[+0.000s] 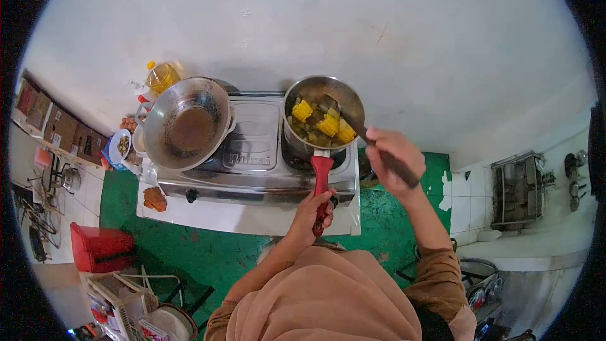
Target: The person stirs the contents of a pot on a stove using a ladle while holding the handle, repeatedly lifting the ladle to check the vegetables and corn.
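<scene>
A steel saucepan [293,136] with a red handle [321,173] sits on the right side of the gas stove. My left hand [314,213] is wrapped round the lower part of that handle. Inside the pan are pieces of yellow corn [327,125] among greenish vegetables in liquid. My right hand [398,159] grips a dark spatula [355,124] that slants down to the left, its head dipping among the food. On the stove's left side rests a wide wok [190,124] with a browned bottom.
Behind the wok stands a bottle of yellow oil [162,77]. Left of it are a white bowl [120,146] and eggs [128,124]. A brown cloth [154,199] lies at the stove table's front left. A red bin [103,247] stands on the green floor [208,221].
</scene>
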`<state>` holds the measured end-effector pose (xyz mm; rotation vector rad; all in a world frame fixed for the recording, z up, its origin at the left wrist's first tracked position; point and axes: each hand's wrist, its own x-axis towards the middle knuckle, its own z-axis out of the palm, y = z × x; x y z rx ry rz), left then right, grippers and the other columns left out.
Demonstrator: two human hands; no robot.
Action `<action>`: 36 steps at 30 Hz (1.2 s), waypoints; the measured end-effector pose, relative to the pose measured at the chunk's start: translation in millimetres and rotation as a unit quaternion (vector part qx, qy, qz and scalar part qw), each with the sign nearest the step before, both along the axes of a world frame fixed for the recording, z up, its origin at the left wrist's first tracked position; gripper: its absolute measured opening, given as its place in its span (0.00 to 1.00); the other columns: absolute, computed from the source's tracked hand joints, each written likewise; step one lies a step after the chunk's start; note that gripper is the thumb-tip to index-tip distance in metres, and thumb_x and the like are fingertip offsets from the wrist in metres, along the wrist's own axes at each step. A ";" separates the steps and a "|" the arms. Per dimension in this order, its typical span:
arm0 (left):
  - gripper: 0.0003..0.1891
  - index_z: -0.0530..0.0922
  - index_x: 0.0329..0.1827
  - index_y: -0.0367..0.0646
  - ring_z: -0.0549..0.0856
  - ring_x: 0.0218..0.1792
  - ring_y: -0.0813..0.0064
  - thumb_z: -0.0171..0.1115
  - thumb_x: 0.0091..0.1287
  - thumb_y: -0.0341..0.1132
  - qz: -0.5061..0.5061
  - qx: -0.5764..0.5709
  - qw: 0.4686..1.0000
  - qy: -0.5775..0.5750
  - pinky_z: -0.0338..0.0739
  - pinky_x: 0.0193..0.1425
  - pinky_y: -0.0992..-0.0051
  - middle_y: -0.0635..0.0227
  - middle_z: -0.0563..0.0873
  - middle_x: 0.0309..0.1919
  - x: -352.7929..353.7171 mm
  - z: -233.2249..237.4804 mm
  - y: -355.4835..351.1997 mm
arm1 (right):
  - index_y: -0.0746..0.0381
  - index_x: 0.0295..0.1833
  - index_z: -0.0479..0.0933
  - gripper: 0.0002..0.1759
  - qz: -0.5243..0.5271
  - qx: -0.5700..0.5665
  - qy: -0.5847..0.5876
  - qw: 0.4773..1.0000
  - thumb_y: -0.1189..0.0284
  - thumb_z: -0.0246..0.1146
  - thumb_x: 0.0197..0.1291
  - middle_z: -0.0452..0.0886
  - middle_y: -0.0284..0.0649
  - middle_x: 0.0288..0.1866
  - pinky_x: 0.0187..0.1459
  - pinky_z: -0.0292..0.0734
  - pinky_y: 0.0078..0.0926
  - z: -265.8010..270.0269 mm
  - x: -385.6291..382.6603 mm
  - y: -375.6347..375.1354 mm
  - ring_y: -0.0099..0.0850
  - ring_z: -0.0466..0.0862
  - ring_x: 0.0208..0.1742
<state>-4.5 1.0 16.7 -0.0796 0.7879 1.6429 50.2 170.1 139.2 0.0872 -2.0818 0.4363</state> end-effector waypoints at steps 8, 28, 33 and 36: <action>0.14 0.72 0.47 0.43 0.71 0.14 0.81 0.57 0.65 0.41 -0.003 0.005 1.000 0.010 0.61 0.15 0.82 0.72 0.72 0.20 0.0 -2.4 -0.2 | 0.64 0.35 0.73 0.15 0.035 0.131 -0.084 0.987 0.76 0.72 0.43 0.81 0.47 0.43 0.42 0.82 0.33 11.7 17.5 2.7 0.44 0.83 0.46; 0.15 0.71 0.48 0.41 0.71 0.15 0.81 0.58 0.64 0.40 -0.001 0.012 1.000 -0.002 0.62 0.15 0.82 0.72 0.73 0.20 0.0 -2.6 -0.6 | 0.62 0.39 0.75 0.12 0.051 0.107 -0.238 0.964 0.73 0.68 0.50 0.81 0.41 0.43 0.43 0.79 0.31 -48.8 -48.9 66.3 0.40 0.82 0.44; 0.15 0.71 0.48 0.43 0.71 0.14 0.81 0.58 0.64 0.40 0.000 0.006 1.000 -0.004 0.62 0.15 0.82 0.72 0.73 0.20 0.1 -2.1 -0.5 | 0.63 0.38 0.76 0.10 0.014 0.027 -0.221 0.975 0.71 0.66 0.54 0.81 0.41 0.35 0.41 0.78 0.27 -38.3 -68.9 77.3 0.35 0.83 0.38; 0.14 0.71 0.48 0.43 0.71 0.14 0.81 0.59 0.64 0.41 -0.001 0.008 1.000 -0.001 0.62 0.15 0.83 0.72 0.73 0.20 0.7 -2.8 -0.8 | 0.65 0.36 0.75 0.10 -0.069 -0.138 -0.304 0.940 0.69 0.65 0.56 0.80 0.40 0.28 0.39 0.77 0.25 -28.0 -78.7 89.1 0.28 0.82 0.32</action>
